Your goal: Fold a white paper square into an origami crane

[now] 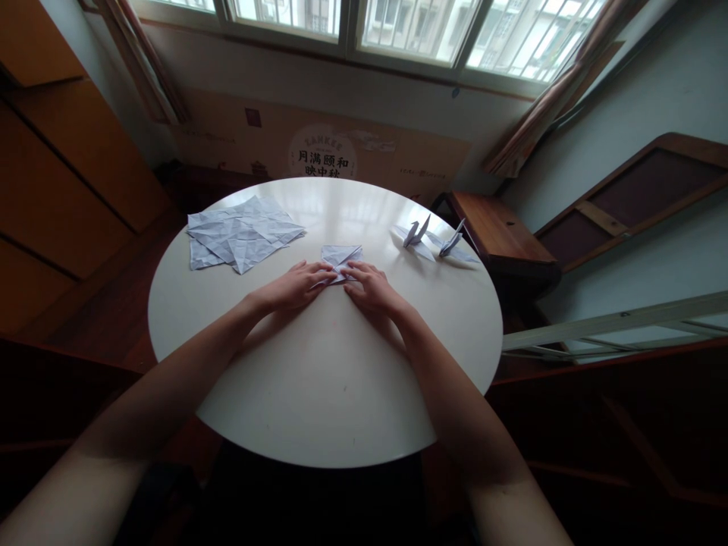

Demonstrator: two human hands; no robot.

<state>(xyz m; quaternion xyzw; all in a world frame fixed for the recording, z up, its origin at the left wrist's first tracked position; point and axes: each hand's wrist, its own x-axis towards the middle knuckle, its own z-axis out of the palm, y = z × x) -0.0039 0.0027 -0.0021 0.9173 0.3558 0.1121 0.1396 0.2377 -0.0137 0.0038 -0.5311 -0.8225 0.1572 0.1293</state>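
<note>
A small folded sheet of paper lies flat near the middle of the round white table. My left hand grips its near left edge, with the fingers together and the tips on the paper. On the near right side my right hand has its fingers closed over the paper. The fingertips of both hands almost meet, hiding part of the near edge. Two folded paper cranes, one crane left of the other crane, stand to the right of my hands.
A loose pile of creased paper sheets lies at the table's back left. Beyond the right edge stands a brown wooden bench. Orange-brown cabinets are on the left, and a window is at the back.
</note>
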